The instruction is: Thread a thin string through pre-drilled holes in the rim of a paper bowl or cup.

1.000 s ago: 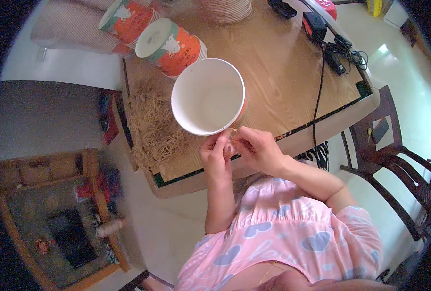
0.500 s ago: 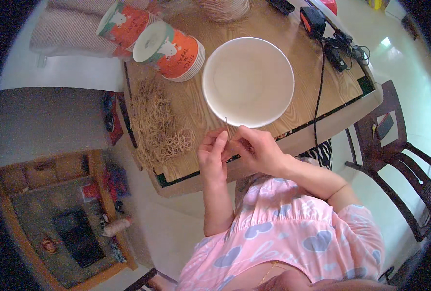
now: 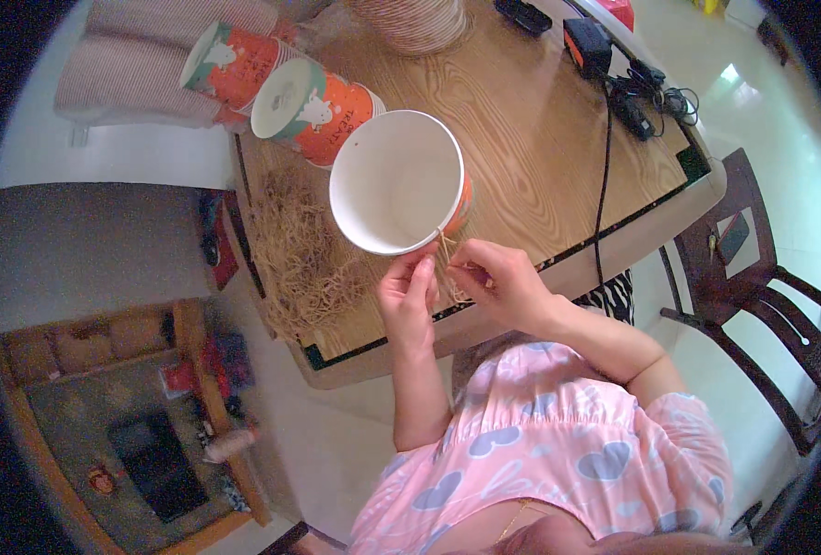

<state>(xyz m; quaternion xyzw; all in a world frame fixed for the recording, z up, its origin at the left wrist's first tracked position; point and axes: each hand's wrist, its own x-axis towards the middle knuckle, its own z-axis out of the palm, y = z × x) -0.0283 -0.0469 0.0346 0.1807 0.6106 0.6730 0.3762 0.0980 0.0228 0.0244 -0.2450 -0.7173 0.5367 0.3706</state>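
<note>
My hands (image 3: 409, 294) (image 3: 496, 282) pinch straw strands (image 3: 446, 248) at six o'clock of the empty white-lined cup (image 3: 398, 182) over the tabletop (image 3: 558, 157).

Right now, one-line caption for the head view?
Both hands, left hand and right hand, work straw-coloured string at an orange paper tub's rim over a wooden table.

We see a wooden table (image 3: 558, 157) filling the upper middle of the frame, a dark wooden chair (image 3: 762, 305) at the right on a glossy pale floor (image 3: 780, 120), and a low wooden shelf (image 3: 198, 388) at lower left.
</note>
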